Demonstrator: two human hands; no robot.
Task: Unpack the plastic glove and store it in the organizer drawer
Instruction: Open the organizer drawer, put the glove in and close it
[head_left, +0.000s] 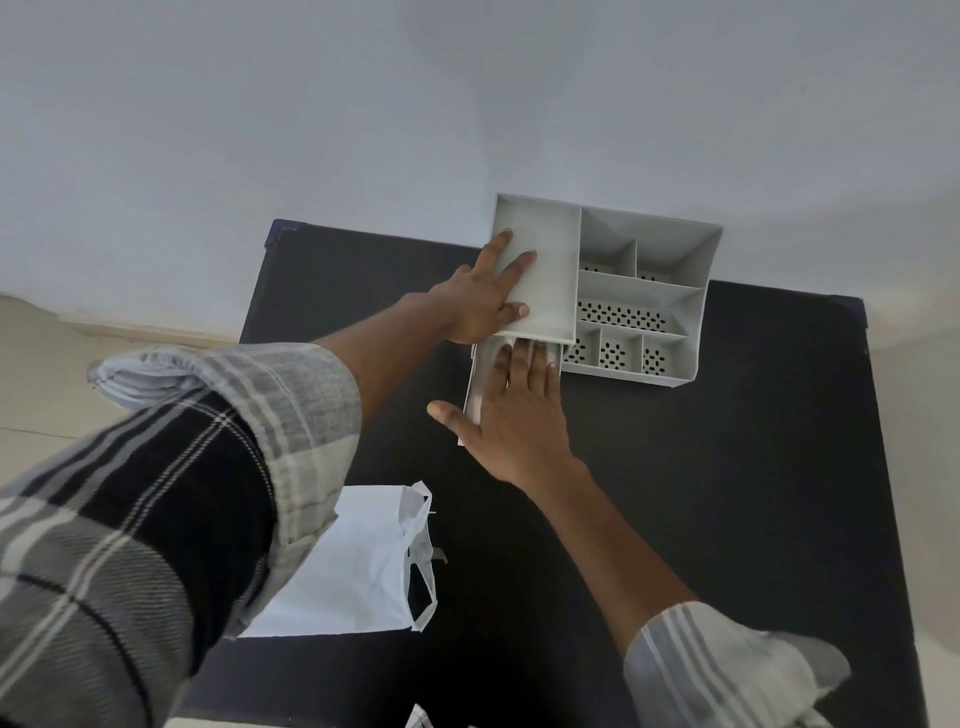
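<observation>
Black table (727, 467): left hand (480, 301) flat on organizer (649, 291); right hand (519, 415) flat in drawer (480, 374).

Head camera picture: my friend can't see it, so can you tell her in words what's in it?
A person's right hand lies flat in the pulled-out drawer of a grey plastic organizer, while the left hand rests on the organizer's top. They sit on a black table, with a white plastic bag lying nearer the person.
</observation>
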